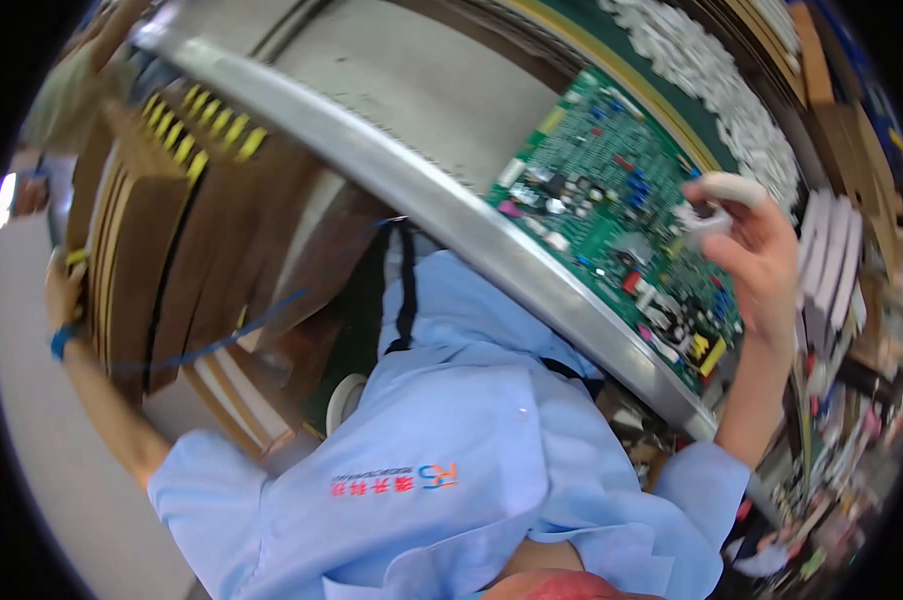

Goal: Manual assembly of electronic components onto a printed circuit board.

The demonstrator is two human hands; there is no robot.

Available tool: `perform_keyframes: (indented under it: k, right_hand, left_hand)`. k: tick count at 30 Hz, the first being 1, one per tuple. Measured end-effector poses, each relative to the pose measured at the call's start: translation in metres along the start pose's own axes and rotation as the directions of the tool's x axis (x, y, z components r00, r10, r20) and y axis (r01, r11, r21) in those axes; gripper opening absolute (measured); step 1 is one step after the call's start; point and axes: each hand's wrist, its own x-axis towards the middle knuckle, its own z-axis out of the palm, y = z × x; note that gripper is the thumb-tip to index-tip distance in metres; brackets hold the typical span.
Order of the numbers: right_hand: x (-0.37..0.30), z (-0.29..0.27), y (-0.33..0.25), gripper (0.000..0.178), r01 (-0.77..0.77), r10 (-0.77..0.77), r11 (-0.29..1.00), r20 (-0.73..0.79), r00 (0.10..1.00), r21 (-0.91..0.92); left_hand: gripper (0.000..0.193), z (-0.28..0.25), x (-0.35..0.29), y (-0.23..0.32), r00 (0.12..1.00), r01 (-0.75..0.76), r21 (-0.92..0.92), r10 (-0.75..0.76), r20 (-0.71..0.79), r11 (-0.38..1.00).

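Observation:
My right hand is raised over the right part of a green circuit board. Its thumb and fingers, with white covering on a finger, pinch a small white part; its exact kind is blurred. The board, crowded with components, lies slanted on the bench with a metal edge. Out at the far left, my left hand has its fingers closed at the edge of a stack of brown cardboard. A blue wrist strap circles that wrist, with a blue cord trailing from it.
A long metal rail edges the bench. Many white pieces lie in a row beyond the board. White stacked sheets and blurred clutter stand at the right. Black-and-yellow striped tape marks the cardboard. Another person is at upper left.

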Motion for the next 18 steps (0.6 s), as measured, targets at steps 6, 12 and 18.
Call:
perform_keyframes:
  k: [6,12,18]
  right_hand:
    - [-0.003,0.019,-0.004,0.034,-0.069,0.066,0.996,-0.044,0.997,-0.055]
    - [0.003,0.039,0.013,0.032,0.121,-0.136,0.896,-0.006,0.991,-0.428]
    - [0.002,0.059,0.019,0.029,0.261,-0.265,0.7,0.098,0.959,-0.665]
  left_hand:
    - [0.041,-0.011,0.022,-0.002,1.0,-0.019,-0.304,0.015,-0.013,0.952]
    - [0.039,0.005,0.025,0.064,0.991,0.124,-0.035,-0.122,0.054,0.992]
    - [0.038,0.014,0.03,0.017,1.0,0.005,0.154,-0.007,0.008,0.988]
